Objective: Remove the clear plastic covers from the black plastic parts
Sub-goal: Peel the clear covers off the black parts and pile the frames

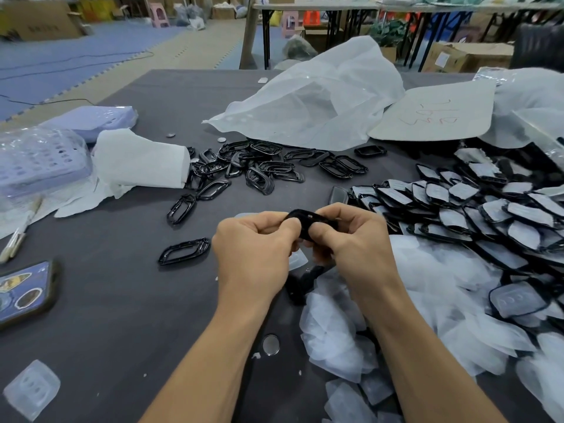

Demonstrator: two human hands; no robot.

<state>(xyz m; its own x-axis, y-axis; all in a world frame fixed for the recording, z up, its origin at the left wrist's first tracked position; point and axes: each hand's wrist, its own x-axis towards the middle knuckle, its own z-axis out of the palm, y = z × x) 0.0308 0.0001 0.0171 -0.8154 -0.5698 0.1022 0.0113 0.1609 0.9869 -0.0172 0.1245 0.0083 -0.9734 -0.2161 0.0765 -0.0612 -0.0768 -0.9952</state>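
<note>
Both left grip (256, 242) and right grip (351, 236) pinch one black plastic part (305, 220); mid-peel, I'd judge; next calls for a steady pull.

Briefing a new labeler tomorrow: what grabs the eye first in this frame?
First, the two hands at centre: the left hand and right hand pinch one black part between them above the dark table. Next, the rows of covered parts fanned out at the right, with a heap of clear covers nearer the person. Beyond the hands lies a scatter of bare black frames.
</note>
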